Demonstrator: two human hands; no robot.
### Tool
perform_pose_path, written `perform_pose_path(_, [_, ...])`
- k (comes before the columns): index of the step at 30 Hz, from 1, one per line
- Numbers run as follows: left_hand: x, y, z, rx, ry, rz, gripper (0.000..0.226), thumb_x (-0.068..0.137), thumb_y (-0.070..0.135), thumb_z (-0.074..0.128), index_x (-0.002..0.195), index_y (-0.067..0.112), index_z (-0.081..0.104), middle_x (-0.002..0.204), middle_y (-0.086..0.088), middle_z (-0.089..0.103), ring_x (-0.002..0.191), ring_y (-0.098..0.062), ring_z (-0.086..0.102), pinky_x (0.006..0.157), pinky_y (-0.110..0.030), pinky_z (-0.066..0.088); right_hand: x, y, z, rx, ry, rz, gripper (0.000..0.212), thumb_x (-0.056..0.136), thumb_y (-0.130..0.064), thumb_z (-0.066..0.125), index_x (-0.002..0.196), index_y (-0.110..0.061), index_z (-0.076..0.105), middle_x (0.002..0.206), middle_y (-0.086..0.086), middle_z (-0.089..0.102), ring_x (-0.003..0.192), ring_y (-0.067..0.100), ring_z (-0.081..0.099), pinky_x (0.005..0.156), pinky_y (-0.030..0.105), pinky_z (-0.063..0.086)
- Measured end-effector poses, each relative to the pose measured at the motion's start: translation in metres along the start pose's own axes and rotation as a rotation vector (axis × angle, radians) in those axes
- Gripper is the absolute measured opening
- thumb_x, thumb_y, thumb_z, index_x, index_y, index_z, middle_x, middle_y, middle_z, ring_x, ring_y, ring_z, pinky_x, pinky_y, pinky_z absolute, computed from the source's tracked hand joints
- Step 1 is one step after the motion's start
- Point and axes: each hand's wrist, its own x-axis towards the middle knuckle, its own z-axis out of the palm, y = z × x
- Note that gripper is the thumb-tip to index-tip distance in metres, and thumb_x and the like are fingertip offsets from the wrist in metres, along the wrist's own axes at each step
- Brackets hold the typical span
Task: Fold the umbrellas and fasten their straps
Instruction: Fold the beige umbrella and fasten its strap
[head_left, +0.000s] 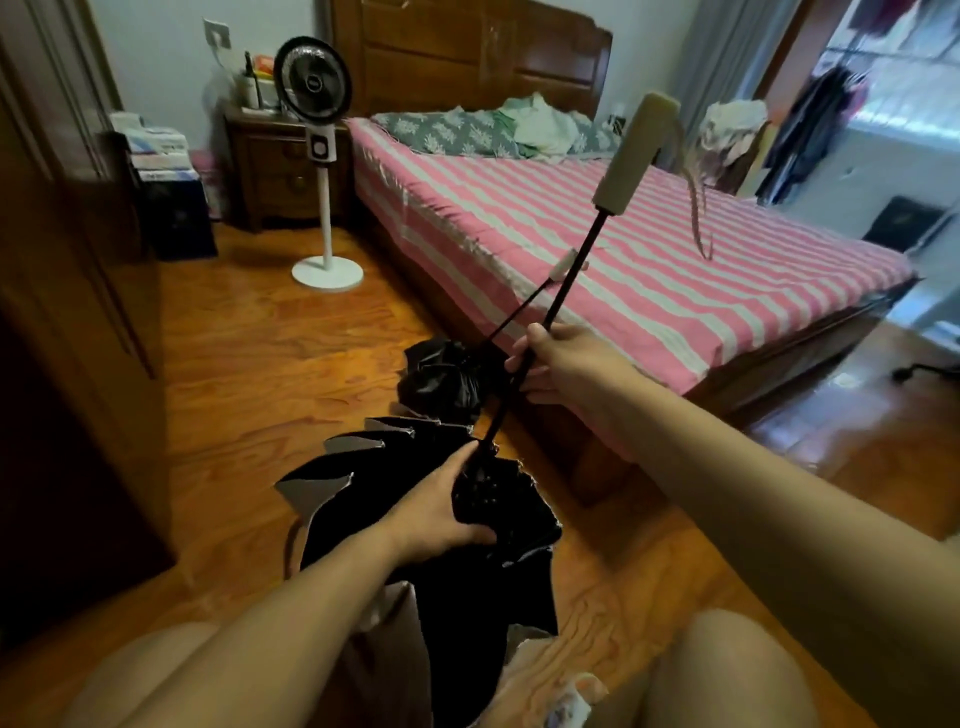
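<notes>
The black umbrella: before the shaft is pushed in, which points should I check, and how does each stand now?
1. Right hand grips the shaft: ok.
2. Left hand holds the bunched canopy near the runner: ok.
3. Handle points away, over the bed: ok.
4. Shaft collapsed: not ok, fully extended.
5. Canopy folds neat: not ok, loose.
6. Strap fastened: cannot tell; no strap visible.

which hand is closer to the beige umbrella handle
Right. The right hand grips the black shaft partway up, below the beige handle. The left hand is farther down, gripping the gathered black canopy at the shaft's base.
</notes>
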Motion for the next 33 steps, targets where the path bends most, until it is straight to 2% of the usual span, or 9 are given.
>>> perform_pose_path(5, [0.016,0.003,0.011,0.038,0.139,-0.059,0.083,0.078,0.034,0.088,0.147,0.02,0.046,0.134,0.009,0.054,0.13,-0.014,0.052,0.103,-0.021,0.039,-0.003,-0.003,-0.028,0.014,-0.057,-0.099,0.041,0.106,-0.035,0.051,0.14,-0.013,0.047,0.129,0.008,0.064,0.109,0.022,0.068,0.099,0.042,0.056])
perform_pose_path(9, [0.018,0.005,0.011,0.041,0.118,-0.064,0.061,0.083,0.029,0.084,0.135,0.025,0.051,0.124,0.008,0.059,0.117,-0.011,0.059,0.098,-0.022,0.045,0.008,-0.039,-0.103,0.148,0.255,-0.387,0.072,0.102,-0.029,0.061,0.159,-0.025,0.018,0.155,0.01,0.037,0.127,0.021,0.053,0.106,0.044,0.049])
perform_pose_path(12, [0.02,0.003,0.013,0.03,0.089,-0.078,0.051,0.083,0.027,0.083,0.126,0.026,0.057,0.117,0.01,0.067,0.103,0.0,0.065,0.098,-0.027,0.053,0.025,-0.07,-0.144,0.079,0.275,-0.477,0.075,0.103,-0.038,0.057,0.162,-0.031,0.012,0.159,0.002,0.03,0.129,0.018,0.049,0.106,0.045,0.046])
perform_pose_path(15, [0.019,0.006,0.02,0.066,0.076,-0.05,0.037,0.083,0.018,0.08,0.1,0.039,0.055,0.1,0.012,0.068,0.09,0.003,0.066,0.091,-0.025,0.055,0.04,-0.09,-0.154,0.025,0.154,-0.489,0.05,0.107,-0.04,0.048,0.154,-0.033,0.033,0.152,0.004,0.044,0.126,0.018,0.055,0.098,0.039,0.052])
perform_pose_path(18, [0.02,0.005,0.029,0.058,0.075,-0.022,0.034,0.081,0.017,0.079,0.101,0.034,0.058,0.094,0.009,0.072,0.09,-0.002,0.069,0.09,-0.033,0.056,0.049,-0.1,-0.153,-0.152,0.212,-0.499,0.037,0.108,-0.04,0.045,0.127,-0.015,0.064,0.115,0.004,0.066,0.097,0.015,0.063,0.086,0.032,0.052])
perform_pose_path(21, [0.017,0.002,0.038,0.014,0.165,-0.018,0.038,0.081,0.02,0.081,0.104,0.031,0.054,0.092,0.013,0.07,0.085,-0.001,0.068,0.083,-0.033,0.058,0.057,-0.097,-0.157,-0.342,0.346,-0.486,0.036,0.101,-0.042,0.054,0.096,-0.014,0.075,0.097,0.002,0.073,0.091,0.026,0.07,0.088,0.046,0.059])
perform_pose_path(24, [0.015,0.0,0.041,0.007,0.279,-0.019,0.045,0.08,0.028,0.084,0.106,0.037,0.048,0.098,0.017,0.064,0.086,0.006,0.062,0.073,-0.015,0.051,0.062,-0.082,-0.162,-0.476,0.468,-0.472,0.024,0.088,-0.037,0.057,0.078,-0.021,0.072,0.093,0.008,0.074,0.09,0.032,0.071,0.082,0.058,0.057])
perform_pose_path(28, [0.019,-0.002,0.045,0.033,0.312,0.015,0.057,0.081,0.029,0.084,0.122,0.043,0.047,0.098,0.026,0.061,0.091,0.01,0.058,0.072,0.0,0.041,0.058,-0.062,-0.16,-0.477,0.614,-0.518,0.008,0.088,-0.018,0.058,0.084,-0.015,0.063,0.087,0.006,0.064,0.071,0.012,0.06,0.067,0.014,0.05])
perform_pose_path(33, [0.027,0.005,0.048,0.025,0.313,0.083,0.077,0.083,0.03,0.08,0.14,0.057,0.036,0.108,0.014,0.069,0.102,-0.003,0.066,0.091,-0.027,0.056,0.034,-0.041,-0.117,-0.455,0.642,-0.603,0.008,0.089,-0.008,0.057,0.083,-0.012,0.061,0.071,-0.008,0.054,0.059,-0.003,0.051,0.052,0.01,0.038])
